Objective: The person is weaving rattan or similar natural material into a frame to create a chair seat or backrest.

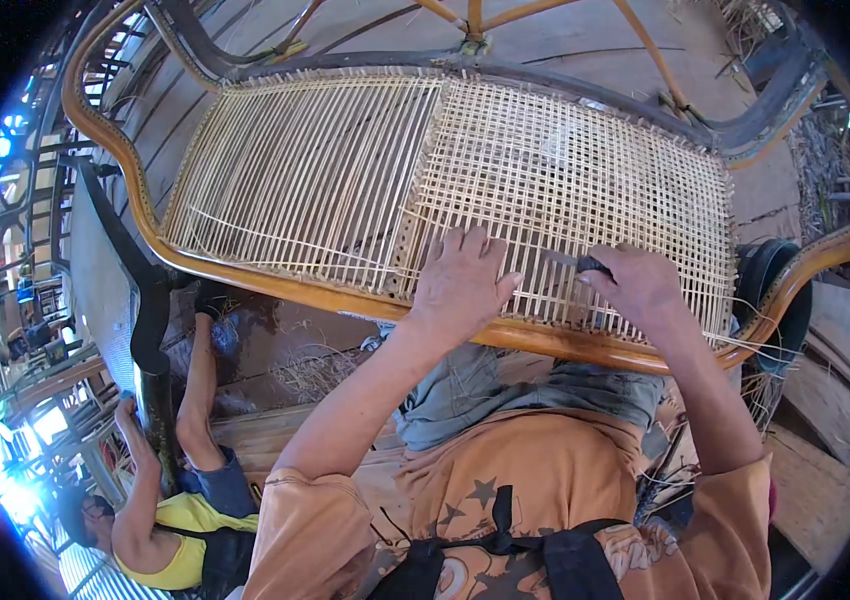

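Observation:
A wooden seat frame with a curved, varnished front rail spans the view in front of me. Over its right half lies a cane panel woven in a close grid; across the left half, cane strands run mostly one way. My left hand rests with fingers stretched out on the cane near the front rail, just right of the middle bar. My right hand is closed round a small tool with a dark handle and a flat grey blade. The blade points left over the weave.
A dark bucket stands under the frame's right end, with loose strands nearby. At the lower left another person in a yellow top reaches toward a dark curved wooden frame. Cane scraps litter the floor below the rail.

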